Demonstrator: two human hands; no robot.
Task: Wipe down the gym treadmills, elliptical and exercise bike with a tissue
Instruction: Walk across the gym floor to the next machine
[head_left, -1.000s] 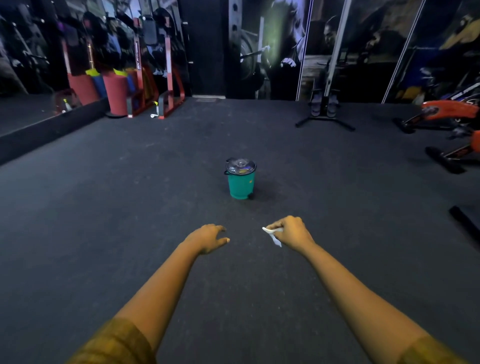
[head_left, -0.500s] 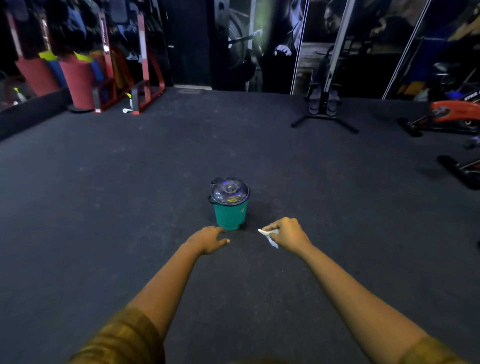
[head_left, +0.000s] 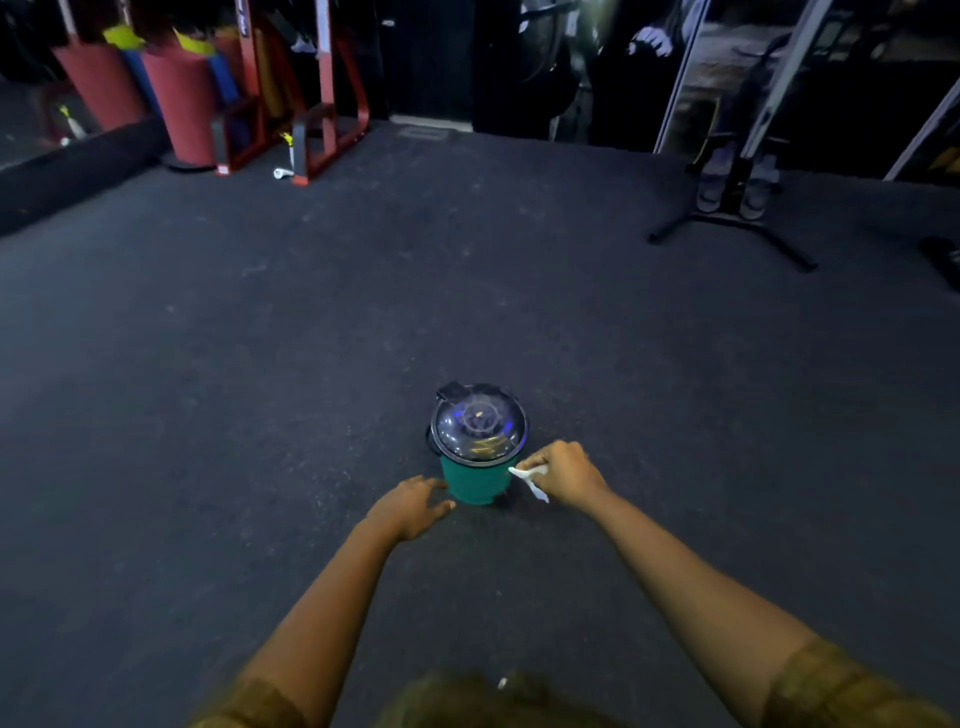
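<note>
Pinching tissue (head_left: 525, 473) in right hand (head_left: 565, 474), long axis left-right, free tip pointing left toward green bin (head_left: 475, 486); left hand (head_left: 410, 508) loose, empty, just beside bin.

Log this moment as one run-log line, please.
phase: at green bin | right hand: pinches tissue | left hand: open, empty, beside bin | bin lid: closed

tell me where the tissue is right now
In the head view the tissue is pinched in the right hand, low and just right of centre, next to the right side of the lidded green bin.
</note>
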